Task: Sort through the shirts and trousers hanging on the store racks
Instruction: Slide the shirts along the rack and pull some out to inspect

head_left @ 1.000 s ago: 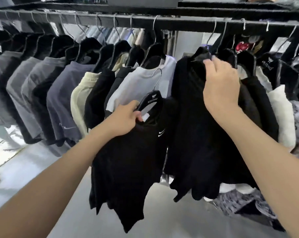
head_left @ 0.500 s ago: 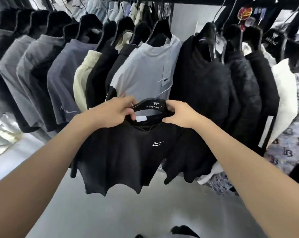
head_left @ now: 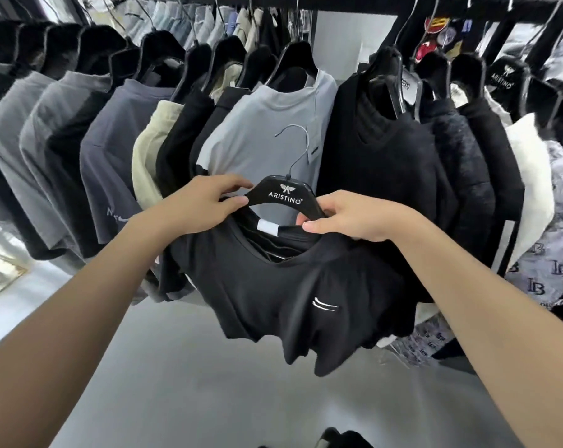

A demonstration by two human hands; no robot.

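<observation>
In front of the rack (head_left: 467,4), off its rail, we held a black shirt (head_left: 273,295) on its hanger (head_left: 286,197). Our left hand (head_left: 202,205) reached forward, fingers (head_left: 228,184) clamped on the hanger's left shoulder. Our right hand (head_left: 357,218) pinched the right shoulder and collar. The hanger lay crosswise, hook pointing up, shirt draping downward.

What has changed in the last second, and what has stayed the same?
The right hand left the black garments hanging there, came down and took hold of the right end of the hanger. The left hand keeps gripping its left end; the black shirt stays off the rail.
</observation>
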